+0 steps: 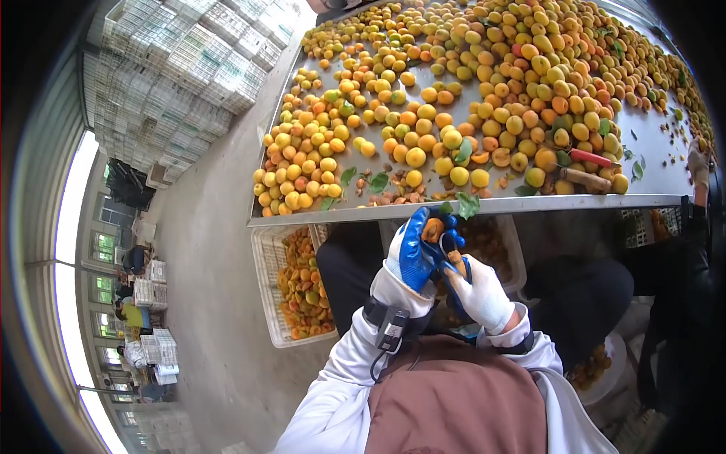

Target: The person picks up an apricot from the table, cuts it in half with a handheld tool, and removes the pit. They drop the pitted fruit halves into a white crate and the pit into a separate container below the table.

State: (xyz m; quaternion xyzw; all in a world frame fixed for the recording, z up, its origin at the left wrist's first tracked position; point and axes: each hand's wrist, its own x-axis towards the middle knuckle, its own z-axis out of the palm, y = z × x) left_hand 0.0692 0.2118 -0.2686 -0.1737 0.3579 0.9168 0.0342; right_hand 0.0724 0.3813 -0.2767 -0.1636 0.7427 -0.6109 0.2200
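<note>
L hand [409, 262] grips apricot [432, 229] below table [529, 203] edge; R hand [481, 292] clenched on smth, can't tell what.

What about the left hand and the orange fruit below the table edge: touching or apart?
Touching. In the head view the left hand curls its blue fingers round the orange fruit, no gap.

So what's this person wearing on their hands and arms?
Both hands wear white gloves with a blue coating on the palm side: the left hand shows much blue, the right hand mostly white. Long white sleeves cover the arms. A black strap at the left wrist carries a small dark device with a thin black cable.
</note>
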